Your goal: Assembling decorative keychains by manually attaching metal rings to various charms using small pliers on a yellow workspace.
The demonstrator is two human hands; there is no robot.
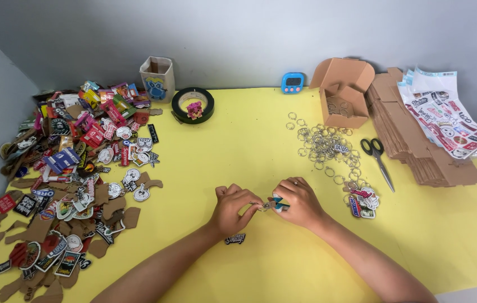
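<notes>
both hands, left hand (pixel 237 209) and right hand (pixel 297 202), pinching a key ring (pixel 265 206) over yellow table (pixel 238 140), grey wall (pixel 238 33) behind

Bare yellow table (pixel 249 151) runs down the middle to the near edge; a patch heap (pixel 70 174) blocks the left edge, while key rings (pixel 325 143), scissors (pixel 377 160) and stacked cardboard (pixel 418 146) crowd the right.

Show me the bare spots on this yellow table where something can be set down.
Bare: the middle of the yellow table, between the tape roll and the hands; also right of the scissors. Crowded: the patch pile at left and the metal rings.
</notes>
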